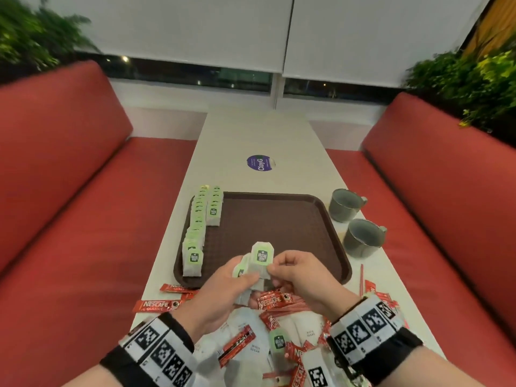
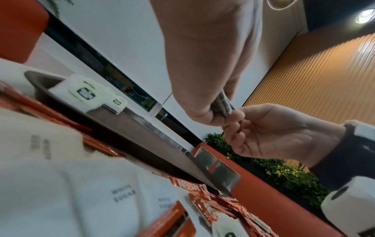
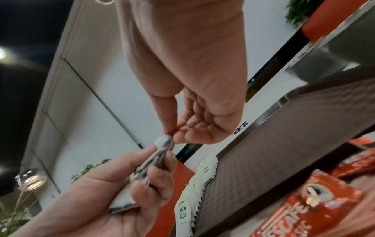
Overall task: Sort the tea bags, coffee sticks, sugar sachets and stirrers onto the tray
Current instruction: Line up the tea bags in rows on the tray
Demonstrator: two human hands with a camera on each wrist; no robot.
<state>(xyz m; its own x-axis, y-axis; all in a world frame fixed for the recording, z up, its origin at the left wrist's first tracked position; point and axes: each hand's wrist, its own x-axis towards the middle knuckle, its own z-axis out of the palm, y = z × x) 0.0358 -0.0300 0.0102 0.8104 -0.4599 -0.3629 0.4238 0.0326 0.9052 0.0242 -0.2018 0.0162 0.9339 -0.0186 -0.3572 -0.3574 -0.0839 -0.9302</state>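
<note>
A brown tray (image 1: 279, 227) lies on the white table, with rows of green-labelled tea bags (image 1: 195, 236) standing along its left side. Above the tray's near edge my left hand (image 1: 237, 277) grips a small stack of tea bags (image 3: 142, 173). My right hand (image 1: 282, 268) pinches the top tea bag (image 1: 261, 258) of that stack between thumb and forefinger. On the table in front of me lies a mixed heap of red coffee sticks (image 1: 156, 305), white sugar sachets (image 1: 255, 349) and another tea bag (image 1: 278, 342). Thin red stirrers (image 1: 362, 280) lie at the right.
Two grey mugs (image 1: 346, 205) (image 1: 363, 237) stand on the table right of the tray. A purple round sticker (image 1: 259, 162) sits farther back. Red bench seats (image 1: 69, 219) flank the narrow table on both sides, with plants behind them.
</note>
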